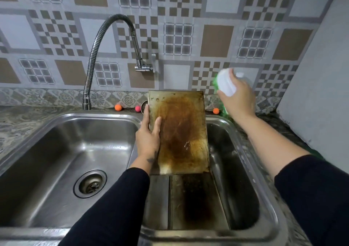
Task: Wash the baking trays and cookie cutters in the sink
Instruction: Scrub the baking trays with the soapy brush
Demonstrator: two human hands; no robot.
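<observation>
A flat baking tray (181, 132), stained brown and rusty, stands tilted over the right basin (234, 170) of a double steel sink. My left hand (148, 136) holds it by its left edge, thumb on the front face. Under it in the right basin lie more dark trays (190, 202). My right hand (237, 96) grips a white plastic bottle (225, 82) with a green label, raised above the counter right of the tray. No cookie cutters are visible.
The left basin (71, 160) with its drain (90, 183) holds nothing. A flexible steel tap (105, 43) arches from the counter toward the wall valve (144, 67). Small orange balls (118, 107) and a pink ball (137, 108) sit along the back ledge. A grey wall (321, 75) stands right.
</observation>
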